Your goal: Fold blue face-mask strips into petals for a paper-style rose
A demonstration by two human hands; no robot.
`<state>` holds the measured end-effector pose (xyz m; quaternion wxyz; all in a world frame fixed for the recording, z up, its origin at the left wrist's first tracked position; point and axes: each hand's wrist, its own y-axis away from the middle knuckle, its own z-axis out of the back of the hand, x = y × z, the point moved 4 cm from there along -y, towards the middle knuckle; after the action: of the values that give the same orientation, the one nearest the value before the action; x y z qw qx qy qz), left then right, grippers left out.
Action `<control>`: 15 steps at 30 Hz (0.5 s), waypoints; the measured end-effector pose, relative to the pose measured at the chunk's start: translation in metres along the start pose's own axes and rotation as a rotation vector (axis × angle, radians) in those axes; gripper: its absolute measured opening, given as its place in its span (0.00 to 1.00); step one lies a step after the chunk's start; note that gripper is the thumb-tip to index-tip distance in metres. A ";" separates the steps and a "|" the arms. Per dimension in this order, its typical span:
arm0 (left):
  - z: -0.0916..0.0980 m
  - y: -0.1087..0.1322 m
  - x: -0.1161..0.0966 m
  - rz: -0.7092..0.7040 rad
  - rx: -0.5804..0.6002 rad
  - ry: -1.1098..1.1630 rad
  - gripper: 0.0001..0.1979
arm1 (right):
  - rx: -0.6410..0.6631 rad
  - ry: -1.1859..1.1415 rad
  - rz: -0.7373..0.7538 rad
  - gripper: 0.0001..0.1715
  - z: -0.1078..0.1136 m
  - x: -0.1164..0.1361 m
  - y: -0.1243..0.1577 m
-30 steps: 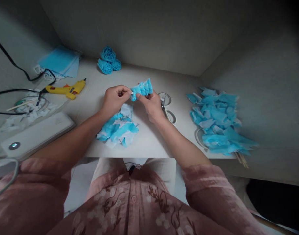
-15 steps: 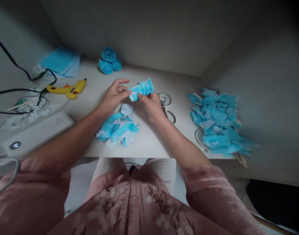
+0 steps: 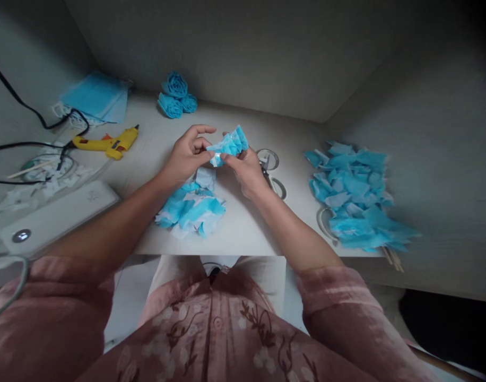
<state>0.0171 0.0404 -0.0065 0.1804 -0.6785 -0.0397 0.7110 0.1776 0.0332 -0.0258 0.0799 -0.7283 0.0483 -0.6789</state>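
Note:
Between my hands, above the table, is a gathered strip of blue and white mask fabric [image 3: 230,143], its ruffled end pointing to the upper right. My right hand [image 3: 249,168] grips it from below, thumb pressed on its front. My left hand [image 3: 190,153] pinches its lower left end with thumb and a bent finger, while the index finger stretches out above. Below my left hand lies a loose pile of blue and white fabric pieces [image 3: 193,208]. Scissors [image 3: 275,183] rest just beyond my right wrist, partly hidden, beside a roll of tape [image 3: 270,159].
Three rolled blue fabric flowers [image 3: 176,95] stand at the back. At left are blue face masks [image 3: 95,98], a yellow glue gun [image 3: 107,142] with black cable, white scraps [image 3: 44,183] and a white power bank [image 3: 62,215]. Many blue pieces [image 3: 356,193] and thin sticks [image 3: 393,259] lie at right.
The strip has tilted and bunched a little more between my fingers. My left index finger has stretched slightly further right over it. The things on the table have stayed in place.

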 end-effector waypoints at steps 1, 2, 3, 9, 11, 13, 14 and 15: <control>0.001 0.000 0.000 0.004 0.003 -0.001 0.25 | -0.006 -0.003 -0.003 0.32 0.001 -0.001 -0.001; 0.002 0.000 -0.001 0.003 0.006 -0.009 0.25 | -0.011 -0.011 -0.007 0.32 0.001 -0.001 -0.002; 0.003 0.000 -0.002 -0.001 0.005 -0.021 0.26 | -0.012 -0.023 -0.016 0.33 0.002 -0.002 -0.003; 0.008 -0.002 -0.002 -0.015 -0.023 -0.100 0.25 | 0.081 -0.110 -0.103 0.33 0.001 -0.004 -0.004; 0.009 -0.003 -0.001 -0.018 -0.042 -0.113 0.24 | 0.102 -0.137 -0.106 0.32 0.001 -0.003 -0.003; 0.009 -0.003 -0.001 -0.021 -0.055 -0.125 0.24 | 0.098 -0.157 -0.100 0.32 0.001 -0.003 -0.003; 0.009 -0.003 0.000 -0.020 -0.055 -0.129 0.25 | 0.092 -0.159 -0.098 0.33 0.001 -0.003 -0.002; 0.009 -0.003 0.001 -0.018 -0.053 -0.128 0.25 | 0.083 -0.156 -0.095 0.33 0.002 -0.003 -0.003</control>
<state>0.0085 0.0456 -0.0060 0.1657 -0.6360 -0.0762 0.7498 0.1788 0.0365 -0.0286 0.0811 -0.7766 -0.0211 -0.6244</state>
